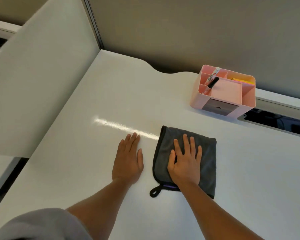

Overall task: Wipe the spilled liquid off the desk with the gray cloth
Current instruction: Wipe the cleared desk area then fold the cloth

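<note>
The gray cloth (206,153), black-edged with a black hanging loop at its near corner, lies flat on the white desk (93,170). My right hand (184,161) presses flat on top of the cloth with the fingers spread. My left hand (128,160) rests flat on the bare desk just left of the cloth, fingers together, holding nothing. A bright glossy streak (121,126) runs across the desk from the left up to the cloth's far left corner; whether it is liquid or reflected light I cannot tell.
A pink desk organizer (222,101) with markers and sticky notes stands at the back right. Behind it runs a cable slot (275,122) in the desk. White partition panels (42,84) border the desk on the left, a gray wall at the back.
</note>
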The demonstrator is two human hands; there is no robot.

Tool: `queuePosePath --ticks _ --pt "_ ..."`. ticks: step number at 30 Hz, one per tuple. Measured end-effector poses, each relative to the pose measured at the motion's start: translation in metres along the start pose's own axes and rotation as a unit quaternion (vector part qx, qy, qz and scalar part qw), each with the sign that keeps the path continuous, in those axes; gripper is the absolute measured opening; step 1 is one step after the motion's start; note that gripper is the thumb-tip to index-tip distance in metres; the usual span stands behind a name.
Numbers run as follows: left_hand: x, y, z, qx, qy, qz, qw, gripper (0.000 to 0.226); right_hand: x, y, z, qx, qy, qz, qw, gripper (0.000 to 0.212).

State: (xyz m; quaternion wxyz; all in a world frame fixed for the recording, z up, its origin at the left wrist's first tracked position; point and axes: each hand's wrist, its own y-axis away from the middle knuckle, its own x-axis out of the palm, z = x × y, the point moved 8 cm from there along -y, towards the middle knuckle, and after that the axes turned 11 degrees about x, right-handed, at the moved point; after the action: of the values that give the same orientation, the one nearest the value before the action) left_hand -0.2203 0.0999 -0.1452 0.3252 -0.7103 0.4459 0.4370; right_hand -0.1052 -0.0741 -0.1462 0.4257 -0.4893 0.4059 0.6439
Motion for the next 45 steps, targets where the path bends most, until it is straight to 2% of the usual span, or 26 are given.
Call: queuePosePath --ticks 3,9,11,14,17,19,20,22,24,25,27,30,33,38,45 --pt "0.001 0.0 0.0 0.003 0.008 -0.008 1.0 0.05 0.003 -0.031 0.041 -0.051 0.002 0.018 0.999 0.062" --pt "-0.002 -0.002 -0.001 -0.013 0.016 -0.033 0.999 0.046 0.013 -0.104 0.147 -0.21 -0.015 0.042 0.977 0.054" --pt "-0.006 -0.002 -0.001 -0.019 -0.012 -0.046 0.999 0.047 0.021 -0.12 0.188 -0.243 0.0 0.051 0.969 0.054" --pt "0.0 -0.001 0.008 -0.055 0.017 -0.018 0.998 0.05 0.036 -0.117 0.248 -0.306 0.032 0.068 0.949 0.055" --pt "0.001 -0.005 0.001 0.002 0.004 0.021 1.0 0.061 0.049 -0.077 0.299 -0.408 0.056 0.086 0.907 0.056" --pt "-0.006 -0.004 -0.003 0.011 0.028 -0.009 1.0 0.071 0.058 -0.038 0.323 -0.5 0.073 0.105 0.856 0.055" --pt "-0.009 -0.003 0.0 0.001 0.028 -0.032 0.999 0.067 0.061 -0.02 0.328 -0.542 0.079 0.117 0.828 0.054" --pt "0.001 -0.002 0.0 0.015 -0.017 0.035 0.999 0.062 0.062 -0.005 0.33 -0.596 0.081 0.136 0.787 0.052" --pt "0.008 -0.001 0.006 0.016 -0.007 0.028 0.999 0.059 0.057 -0.016 0.325 -0.614 0.067 0.163 0.769 0.05" --pt "0.007 -0.002 0.008 0.011 0.016 0.004 1.0 0.055 0.054 -0.029 0.321 -0.608 0.058 0.168 0.774 0.049" --pt "-0.005 -0.004 0.003 0.002 0.035 -0.034 0.999 0.05 0.046 -0.068 0.309 -0.556 0.043 0.155 0.815 0.049" --pt "-0.006 -0.003 0.002 -0.003 0.024 -0.04 0.999 0.049 0.03 -0.14 0.271 -0.406 0.012 0.104 0.908 0.052" --pt "-0.005 -0.004 0.001 0.007 0.021 -0.041 0.999 0.049 0.019 -0.184 0.222 -0.27 -0.004 0.071 0.96 0.055" --pt "-0.01 -0.004 -0.001 0.016 0.037 -0.062 0.997 0.048 0.014 -0.173 0.175 -0.159 0.003 0.032 0.987 0.058" --pt "-0.01 -0.001 0.002 0.002 0.056 -0.064 0.996 0.048 0.014 -0.106 0.128 -0.142 0.014 0.026 0.989 0.056"
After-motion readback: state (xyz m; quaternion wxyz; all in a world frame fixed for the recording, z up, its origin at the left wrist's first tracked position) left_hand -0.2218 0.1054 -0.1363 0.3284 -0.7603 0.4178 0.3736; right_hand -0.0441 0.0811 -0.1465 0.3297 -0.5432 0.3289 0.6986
